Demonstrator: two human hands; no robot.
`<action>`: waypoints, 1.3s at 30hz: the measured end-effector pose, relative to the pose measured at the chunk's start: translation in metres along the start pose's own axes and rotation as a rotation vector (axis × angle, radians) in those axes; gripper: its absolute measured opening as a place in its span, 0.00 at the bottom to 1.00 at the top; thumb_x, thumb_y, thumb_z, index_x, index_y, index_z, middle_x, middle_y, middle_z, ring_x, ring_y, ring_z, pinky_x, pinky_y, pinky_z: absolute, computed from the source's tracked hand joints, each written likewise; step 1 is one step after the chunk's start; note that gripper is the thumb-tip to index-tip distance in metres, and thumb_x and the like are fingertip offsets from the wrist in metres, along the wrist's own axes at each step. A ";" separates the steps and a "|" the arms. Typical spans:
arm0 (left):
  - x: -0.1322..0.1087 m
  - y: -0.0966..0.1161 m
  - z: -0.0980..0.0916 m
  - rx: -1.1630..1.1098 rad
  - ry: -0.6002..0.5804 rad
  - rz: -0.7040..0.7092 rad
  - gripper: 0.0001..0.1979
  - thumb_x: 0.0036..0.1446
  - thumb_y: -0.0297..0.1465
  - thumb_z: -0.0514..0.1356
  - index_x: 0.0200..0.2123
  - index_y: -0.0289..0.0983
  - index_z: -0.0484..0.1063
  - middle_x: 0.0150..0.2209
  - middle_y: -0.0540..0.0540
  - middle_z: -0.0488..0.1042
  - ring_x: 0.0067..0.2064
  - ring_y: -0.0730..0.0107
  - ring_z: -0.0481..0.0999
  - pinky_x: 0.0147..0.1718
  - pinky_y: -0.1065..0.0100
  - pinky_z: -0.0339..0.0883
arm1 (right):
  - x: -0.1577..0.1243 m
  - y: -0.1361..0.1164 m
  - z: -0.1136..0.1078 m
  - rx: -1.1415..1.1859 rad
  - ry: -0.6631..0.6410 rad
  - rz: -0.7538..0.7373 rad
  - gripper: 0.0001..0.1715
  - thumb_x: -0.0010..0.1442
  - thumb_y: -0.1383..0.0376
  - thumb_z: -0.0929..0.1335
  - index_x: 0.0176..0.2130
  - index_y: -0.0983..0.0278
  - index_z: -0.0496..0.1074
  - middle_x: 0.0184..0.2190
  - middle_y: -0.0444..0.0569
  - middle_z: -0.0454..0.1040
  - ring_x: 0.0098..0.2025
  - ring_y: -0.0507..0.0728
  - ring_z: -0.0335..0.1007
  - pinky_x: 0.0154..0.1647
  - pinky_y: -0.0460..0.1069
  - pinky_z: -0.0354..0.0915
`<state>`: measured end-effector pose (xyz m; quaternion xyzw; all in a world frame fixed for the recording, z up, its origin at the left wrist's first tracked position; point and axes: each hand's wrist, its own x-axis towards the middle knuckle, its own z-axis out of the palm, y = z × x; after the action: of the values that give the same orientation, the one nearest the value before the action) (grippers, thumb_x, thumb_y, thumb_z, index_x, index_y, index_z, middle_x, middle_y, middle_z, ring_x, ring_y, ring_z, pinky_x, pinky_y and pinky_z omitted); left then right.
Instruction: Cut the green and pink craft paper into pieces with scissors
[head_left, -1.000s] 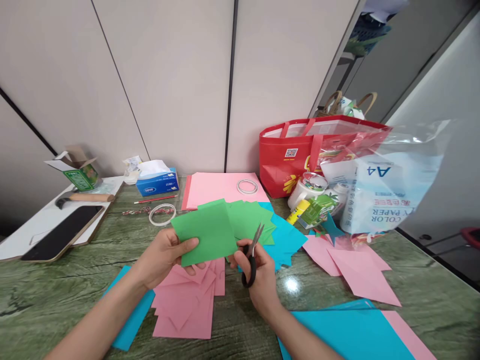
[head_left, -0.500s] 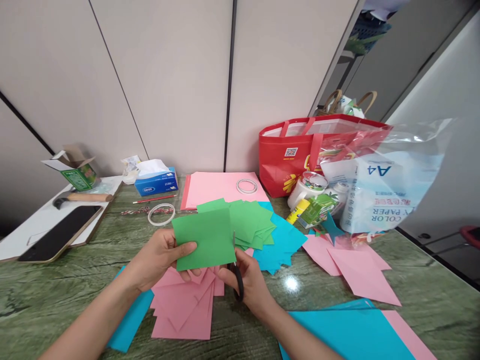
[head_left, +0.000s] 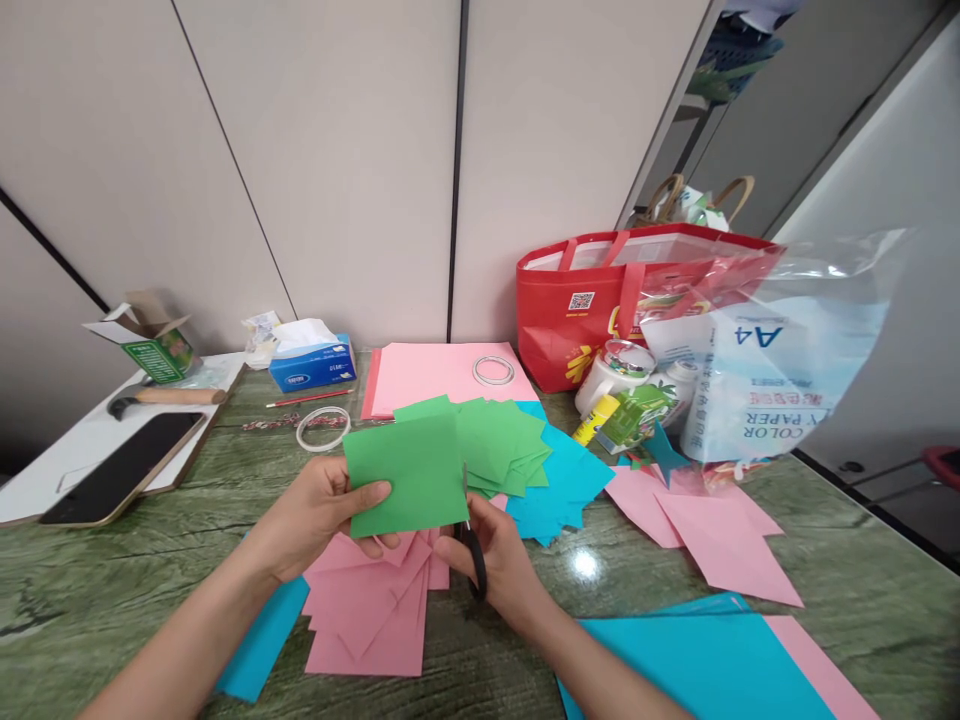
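Note:
My left hand [head_left: 334,510] pinches the left edge of a green paper sheet [head_left: 412,475], thumb on top and fingers beneath. My right hand [head_left: 495,555] is closed round the black handles of a pair of scissors [head_left: 474,560]. The scissor blades lie along the sheet's right edge; how far they are parted I cannot tell. Beneath and in front of my hands are fanned pink paper pieces [head_left: 375,620]. Just behind the held sheet lie a heap of green pieces [head_left: 502,440] and a heap of blue pieces [head_left: 562,490].
At the back stand a blue tissue box [head_left: 311,365], a red bag [head_left: 551,330], a white mug [head_left: 600,385] and a plastic paper packet [head_left: 765,390]. A glue stick [head_left: 596,420] leans near the mug. On the left lie a phone [head_left: 124,470] and a hammer [head_left: 165,397].
Almost nothing differs. The green sheet and both hands sit very slightly further left and higher in the view; my grip on sheet and scissors is the same.

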<state>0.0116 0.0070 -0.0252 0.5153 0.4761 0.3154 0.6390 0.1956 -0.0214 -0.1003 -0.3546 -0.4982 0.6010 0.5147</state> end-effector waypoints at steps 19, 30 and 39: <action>-0.001 0.002 0.002 -0.014 -0.008 -0.038 0.11 0.46 0.34 0.65 0.29 0.30 0.75 0.21 0.43 0.78 0.22 0.65 0.76 0.18 0.70 0.70 | -0.001 0.011 -0.001 -0.008 0.035 0.070 0.20 0.42 0.55 0.73 0.26 0.65 0.64 0.13 0.37 0.61 0.15 0.47 0.54 0.16 0.43 0.52; 0.008 -0.007 0.000 0.103 0.035 -0.041 0.13 0.48 0.38 0.62 0.29 0.32 0.72 0.20 0.46 0.76 0.21 0.65 0.76 0.20 0.67 0.71 | 0.004 0.006 -0.002 0.153 0.241 0.052 0.20 0.49 0.55 0.70 0.38 0.64 0.64 0.19 0.43 0.73 0.19 0.51 0.67 0.22 0.45 0.63; 0.020 -0.042 -0.017 0.855 0.019 0.183 0.36 0.35 0.36 0.68 0.51 0.42 0.62 0.48 0.41 0.72 0.50 0.52 0.69 0.48 0.52 0.61 | 0.014 0.011 -0.015 0.313 0.607 0.031 0.25 0.43 0.58 0.73 0.37 0.65 0.62 0.20 0.43 0.75 0.18 0.49 0.65 0.21 0.45 0.64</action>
<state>-0.0012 0.0199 -0.0713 0.7705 0.5221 0.1498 0.3335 0.2039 -0.0040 -0.1135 -0.4415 -0.2184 0.5451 0.6784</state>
